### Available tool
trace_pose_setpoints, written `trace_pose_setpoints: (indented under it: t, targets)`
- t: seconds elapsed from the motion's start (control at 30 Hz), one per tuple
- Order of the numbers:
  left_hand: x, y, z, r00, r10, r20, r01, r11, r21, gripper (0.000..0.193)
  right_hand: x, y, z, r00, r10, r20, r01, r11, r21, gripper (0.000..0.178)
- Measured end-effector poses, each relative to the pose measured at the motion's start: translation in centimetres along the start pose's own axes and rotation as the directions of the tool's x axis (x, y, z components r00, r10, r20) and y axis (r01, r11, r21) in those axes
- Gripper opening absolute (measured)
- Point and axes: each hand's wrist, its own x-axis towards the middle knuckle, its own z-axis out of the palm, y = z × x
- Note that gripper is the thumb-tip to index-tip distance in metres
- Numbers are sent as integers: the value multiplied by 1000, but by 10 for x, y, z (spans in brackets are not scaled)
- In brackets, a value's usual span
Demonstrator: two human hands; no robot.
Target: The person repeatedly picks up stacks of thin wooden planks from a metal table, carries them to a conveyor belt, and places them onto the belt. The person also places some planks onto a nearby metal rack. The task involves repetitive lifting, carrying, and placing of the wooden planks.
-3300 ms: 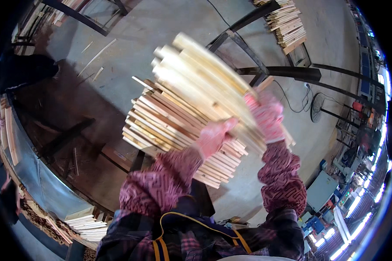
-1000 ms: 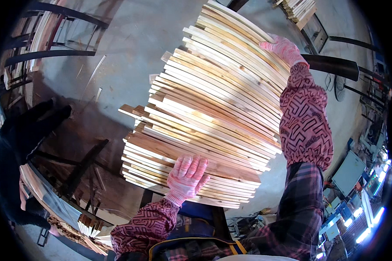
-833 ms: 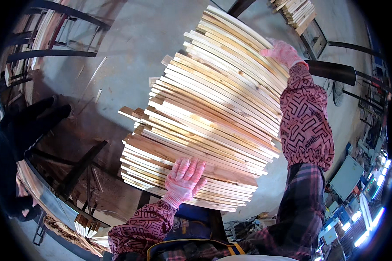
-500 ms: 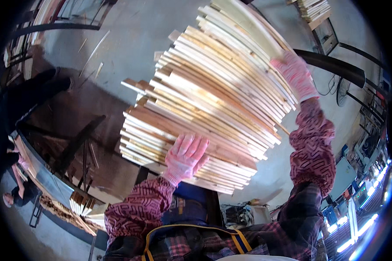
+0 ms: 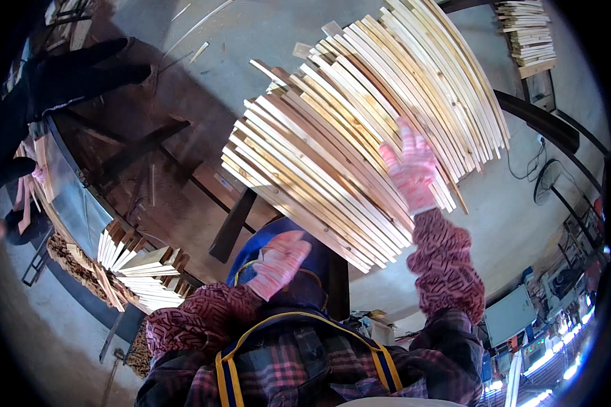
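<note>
A broad layer of wooden strips (image 5: 360,149) is lying slantwise on a dark metal stand (image 5: 234,227) in front of the person. At left, a sheet-metal worktable (image 5: 81,210) is bearing wooden blocks (image 5: 149,275). A smaller strip stack (image 5: 528,37) is sitting at upper right. The gloved right hand (image 5: 413,166) is covering part of the layer, fingers spread, contact unclear; the gloved left hand (image 5: 284,261) is hovering beside it, fingers together, unclenched.

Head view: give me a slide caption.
Gloved right hand spread over closely laid wooden strips, left hand off them.
</note>
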Motion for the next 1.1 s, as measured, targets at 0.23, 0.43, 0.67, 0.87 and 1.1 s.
trace_pose_setpoints:
  t: [0.23, 0.43, 0.67, 0.87, 1.1]
  targets:
    - [68, -32, 19, 930, -162, 330, 364, 539, -760, 52, -69, -61, 85, 988, 89, 127, -106, 986, 132, 90]
    - [73, 5, 30, 899, -303, 316, 437, 580, -687, 55, -59, -72, 58, 974, 202, 100, -213, 971, 112, 86]
    - [79, 80, 79, 850, -13, 527, 392, 686, -614, 45, -40, -10, -45, 946, 110, -305, -92, 993, 73, 78]
    - [144, 237, 101, 812, 104, 574, 217, 859, -463, 48, 57, 87, -119, 870, 304, -387, -265, 952, 153, 73]
    - [187, 194, 132, 559, 306, 771, -435, 899, -41, 22, 192, 123, -21, 895, 281, -347, -306, 952, -19, 70]
